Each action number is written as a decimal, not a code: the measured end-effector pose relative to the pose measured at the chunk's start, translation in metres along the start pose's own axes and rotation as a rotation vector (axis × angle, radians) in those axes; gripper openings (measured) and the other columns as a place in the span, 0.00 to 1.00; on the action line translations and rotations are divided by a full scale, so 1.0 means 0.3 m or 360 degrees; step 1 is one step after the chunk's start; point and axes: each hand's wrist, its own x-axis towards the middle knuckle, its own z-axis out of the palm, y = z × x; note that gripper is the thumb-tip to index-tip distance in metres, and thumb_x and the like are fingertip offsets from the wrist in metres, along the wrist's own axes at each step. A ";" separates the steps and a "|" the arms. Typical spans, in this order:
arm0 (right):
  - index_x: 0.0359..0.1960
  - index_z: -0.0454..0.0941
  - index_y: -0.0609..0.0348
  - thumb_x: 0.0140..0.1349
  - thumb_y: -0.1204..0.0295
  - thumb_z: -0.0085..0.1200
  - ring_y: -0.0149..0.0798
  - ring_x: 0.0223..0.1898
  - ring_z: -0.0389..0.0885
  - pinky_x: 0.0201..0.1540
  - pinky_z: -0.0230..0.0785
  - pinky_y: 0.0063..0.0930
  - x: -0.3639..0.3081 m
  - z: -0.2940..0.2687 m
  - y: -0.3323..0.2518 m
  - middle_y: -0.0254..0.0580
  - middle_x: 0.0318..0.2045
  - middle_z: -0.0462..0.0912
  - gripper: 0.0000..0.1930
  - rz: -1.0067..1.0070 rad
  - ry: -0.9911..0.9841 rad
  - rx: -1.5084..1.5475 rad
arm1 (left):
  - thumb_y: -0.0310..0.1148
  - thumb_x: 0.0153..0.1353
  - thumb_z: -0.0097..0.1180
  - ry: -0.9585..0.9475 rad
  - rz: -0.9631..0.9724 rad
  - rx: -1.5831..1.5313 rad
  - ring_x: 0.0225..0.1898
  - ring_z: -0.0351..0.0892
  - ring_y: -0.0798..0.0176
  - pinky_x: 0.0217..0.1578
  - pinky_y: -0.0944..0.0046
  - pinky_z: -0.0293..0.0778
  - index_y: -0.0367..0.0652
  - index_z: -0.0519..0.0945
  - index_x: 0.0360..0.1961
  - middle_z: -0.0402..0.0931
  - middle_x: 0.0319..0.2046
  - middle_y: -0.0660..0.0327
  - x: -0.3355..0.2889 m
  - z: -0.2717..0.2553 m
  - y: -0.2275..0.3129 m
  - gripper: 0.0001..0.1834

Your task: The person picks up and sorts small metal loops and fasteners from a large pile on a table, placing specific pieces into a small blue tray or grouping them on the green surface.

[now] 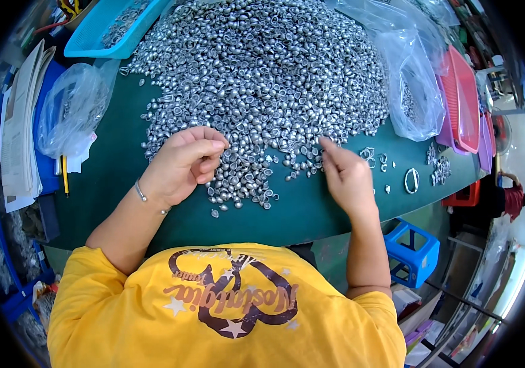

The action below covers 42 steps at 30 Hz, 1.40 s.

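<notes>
A large heap of small silver-grey metal pieces [262, 80], rounded and hollow like little cups, covers much of the green table [121, 153]. My left hand [185, 162] is at the heap's near left edge, thumb and forefinger pressed together and the other fingers curled. Whatever it may hold is hidden. Beside it, a smaller spill of the pieces [241, 181] reaches toward me. My right hand [347, 178] is at the near right edge, its forefinger reaching to the pieces and the other fingers folded in. Anything within that hand cannot be made out.
At the back left stands a light-blue basket [84, 40] with pieces in it. Plastic bags lie at left [69, 116] and right [413, 101], near a pink basket [462, 101]. A white ring [411, 181] and small clusters lie right. A blue stool [419, 245] stands below.
</notes>
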 end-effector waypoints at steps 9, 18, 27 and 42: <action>0.41 0.77 0.56 0.53 0.76 0.50 0.47 0.24 0.77 0.27 0.70 0.36 -0.036 -0.040 0.021 0.46 0.22 0.77 0.12 0.0086 -0.0035 -0.0203 | 0.26 0.56 0.47 0.0032 -0.0025 -0.0023 0.16 0.59 0.77 0.14 0.79 0.57 0.39 0.73 0.30 0.64 0.18 0.67 0.002 0.000 -0.002 0.03; 0.41 0.78 0.51 0.52 0.76 0.50 0.47 0.24 0.77 0.27 0.70 0.37 -0.039 -0.034 0.015 0.45 0.22 0.78 0.14 -0.0046 -0.0023 -0.0091 | 0.27 0.57 0.48 0.0011 -0.0021 -0.0035 0.16 0.59 0.77 0.15 0.79 0.57 0.39 0.74 0.31 0.64 0.16 0.69 0.002 0.001 -0.006 0.04; 0.32 0.79 0.55 0.52 0.73 0.52 0.46 0.24 0.77 0.27 0.70 0.37 0.015 -0.025 0.041 0.44 0.23 0.78 0.07 0.0054 0.0138 -0.0200 | 0.26 0.57 0.47 0.0014 -0.0019 -0.0042 0.16 0.60 0.76 0.15 0.78 0.58 0.38 0.73 0.31 0.64 0.17 0.67 0.000 -0.010 0.006 0.04; 0.23 0.75 0.57 0.54 0.66 0.48 0.48 0.29 0.78 0.31 0.71 0.42 0.048 -0.013 0.045 0.45 0.25 0.79 0.09 0.0187 -0.0034 -0.0081 | 0.25 0.56 0.47 0.0027 0.0041 -0.0095 0.16 0.62 0.73 0.14 0.75 0.61 0.40 0.71 0.30 0.66 0.20 0.64 0.004 -0.014 -0.022 0.02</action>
